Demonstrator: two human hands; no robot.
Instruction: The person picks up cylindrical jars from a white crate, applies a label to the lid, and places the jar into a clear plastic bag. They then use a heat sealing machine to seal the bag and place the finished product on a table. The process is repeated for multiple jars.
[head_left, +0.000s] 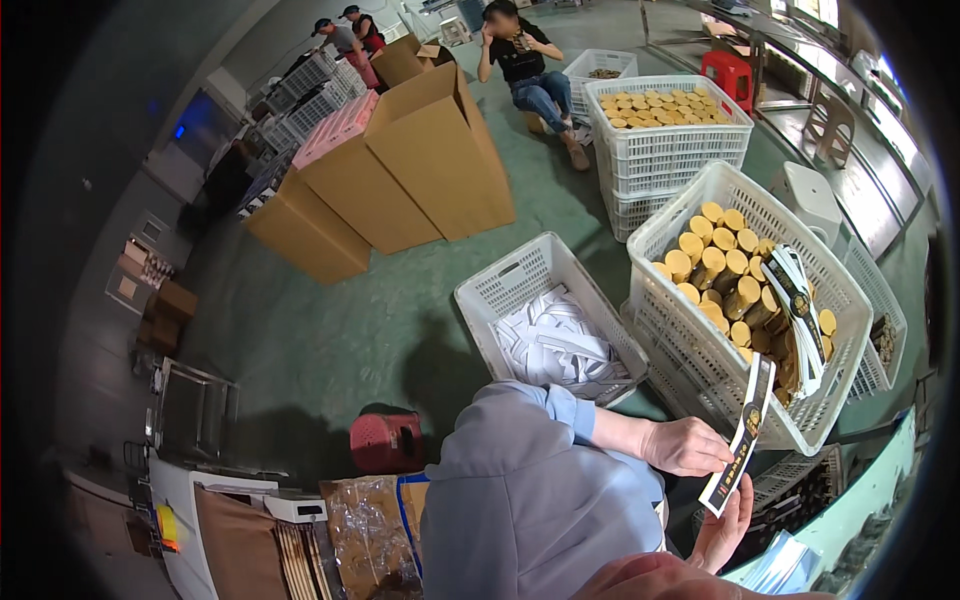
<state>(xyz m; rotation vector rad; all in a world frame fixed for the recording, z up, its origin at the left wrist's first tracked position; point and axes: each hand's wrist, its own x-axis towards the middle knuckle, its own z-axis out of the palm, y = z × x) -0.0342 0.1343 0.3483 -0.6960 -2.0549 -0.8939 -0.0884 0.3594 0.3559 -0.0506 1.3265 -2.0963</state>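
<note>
The left hand (pixel 688 446) is pinching a long black label strip (pixel 741 437) by its middle, fingers closed on its edge, while the right hand (pixel 724 528) is lying open beneath the strip's lower end, palm up and only touching it — so the strip is hanging in the air just in front of the near crate (pixel 668 345). Judging from this, the person is handling a single strip taken from the bundle of black strips (pixel 803 305) that is resting on top of the jars (pixel 722 270); the next move would be calling for a steady two-handed hold so the strip is not bending or slipping. That near white crate is holding gold-lidded jars packed on their sides. The smaller crate (pixel 505 290) to its left is holding loose white paper slips (pixel 553 342). Farther off, a stacked crate (pixel 668 145) is carrying flat gold lids in a layer — beside it a person is sitting on a low seat, and tall cardboard boxes (pixel 440 150) are standing on the green floor.
</note>
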